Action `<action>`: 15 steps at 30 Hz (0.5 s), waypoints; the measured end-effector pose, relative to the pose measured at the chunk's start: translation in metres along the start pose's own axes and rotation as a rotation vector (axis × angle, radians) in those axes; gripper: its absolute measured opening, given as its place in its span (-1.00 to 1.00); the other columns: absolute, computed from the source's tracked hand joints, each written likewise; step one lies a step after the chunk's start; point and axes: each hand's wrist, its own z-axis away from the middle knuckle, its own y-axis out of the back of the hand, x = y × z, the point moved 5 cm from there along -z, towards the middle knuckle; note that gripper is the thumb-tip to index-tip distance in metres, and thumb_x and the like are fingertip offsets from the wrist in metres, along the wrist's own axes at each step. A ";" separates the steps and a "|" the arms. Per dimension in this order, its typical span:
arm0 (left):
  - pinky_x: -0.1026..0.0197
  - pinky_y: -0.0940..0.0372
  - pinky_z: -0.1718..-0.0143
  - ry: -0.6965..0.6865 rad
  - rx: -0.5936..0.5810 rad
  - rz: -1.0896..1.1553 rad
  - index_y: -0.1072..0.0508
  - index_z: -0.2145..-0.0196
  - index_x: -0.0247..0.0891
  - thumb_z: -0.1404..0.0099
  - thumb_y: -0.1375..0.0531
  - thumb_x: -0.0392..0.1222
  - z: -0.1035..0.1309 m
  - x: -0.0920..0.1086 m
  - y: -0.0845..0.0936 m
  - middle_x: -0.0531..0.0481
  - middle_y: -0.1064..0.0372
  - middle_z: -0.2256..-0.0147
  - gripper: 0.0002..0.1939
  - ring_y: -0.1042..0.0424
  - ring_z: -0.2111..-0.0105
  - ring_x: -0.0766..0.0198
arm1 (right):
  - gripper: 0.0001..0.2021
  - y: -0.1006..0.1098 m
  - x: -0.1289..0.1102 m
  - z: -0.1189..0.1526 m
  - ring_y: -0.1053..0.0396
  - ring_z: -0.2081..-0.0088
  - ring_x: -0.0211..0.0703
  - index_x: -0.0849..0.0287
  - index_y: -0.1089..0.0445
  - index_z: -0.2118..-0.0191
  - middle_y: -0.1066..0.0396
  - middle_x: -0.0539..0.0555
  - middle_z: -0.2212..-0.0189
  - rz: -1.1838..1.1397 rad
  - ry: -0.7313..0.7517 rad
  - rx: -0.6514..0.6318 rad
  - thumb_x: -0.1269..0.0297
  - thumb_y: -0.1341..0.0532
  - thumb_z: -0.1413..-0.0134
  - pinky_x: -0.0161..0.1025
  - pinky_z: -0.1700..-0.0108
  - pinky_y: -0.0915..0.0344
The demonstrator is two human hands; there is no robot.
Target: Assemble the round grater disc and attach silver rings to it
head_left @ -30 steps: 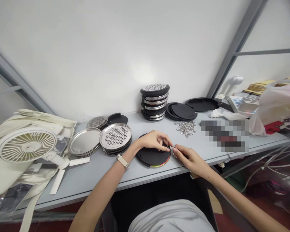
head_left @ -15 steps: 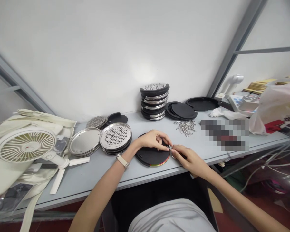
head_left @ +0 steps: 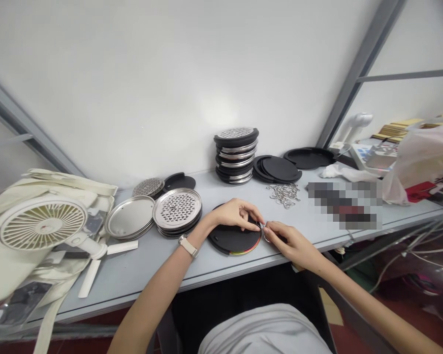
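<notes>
A black round disc (head_left: 234, 239) with a shiny, coloured reflection along its near rim lies flat on the table. My left hand (head_left: 238, 215) reaches over its far right part, with thumb and index finger pinching at the right edge. Against that same edge, my right hand (head_left: 286, 238) closes thumb and fingers on a small metal ring (head_left: 267, 239), partly hidden by the fingers. The fingertips of both hands almost meet. Just behind lies a heap of small metal rings and chains (head_left: 285, 193).
Round grater plates (head_left: 176, 207) and plain metal discs (head_left: 131, 216) are stacked at left, beside a white fan (head_left: 44, 223). A taller stack of graters in black holders (head_left: 237, 155) stands at the back. Black round holders (head_left: 280, 168) lie right of it. A plastic bag (head_left: 421, 157) sits far right.
Both hands stay at the disc's right edge, with only slight finger movement. The whole view has shifted a little.
</notes>
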 end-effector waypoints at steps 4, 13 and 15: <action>0.42 -0.16 0.56 0.017 0.004 0.003 -0.49 0.22 -0.34 -0.01 -0.33 -0.16 0.000 0.000 0.000 -0.07 -0.47 0.31 -0.64 -0.30 0.63 0.54 | -0.66 0.000 0.002 0.000 -0.17 0.48 -0.25 0.14 -0.13 0.50 -0.16 -0.05 0.56 -0.013 -0.013 0.010 0.13 0.07 -0.28 -0.31 0.39 -0.16; 0.39 -0.15 0.55 0.041 -0.010 0.019 -0.49 0.21 -0.34 -0.02 -0.33 -0.15 -0.001 -0.002 -0.002 -0.01 -0.46 0.41 -0.64 -0.29 0.63 0.52 | -0.64 0.002 0.003 0.001 -0.12 0.51 -0.27 0.13 -0.09 0.50 -0.10 -0.07 0.58 -0.060 -0.052 -0.016 0.10 0.11 -0.30 -0.32 0.42 -0.13; 0.40 -0.12 0.54 0.042 -0.007 0.022 -0.49 0.21 -0.34 -0.01 -0.33 -0.16 -0.001 -0.001 -0.002 0.03 -0.43 0.47 -0.64 -0.27 0.61 0.52 | -0.65 0.001 0.001 0.000 -0.16 0.49 -0.25 0.13 -0.12 0.49 -0.15 -0.05 0.57 -0.034 -0.033 -0.008 0.12 0.10 -0.30 -0.31 0.40 -0.16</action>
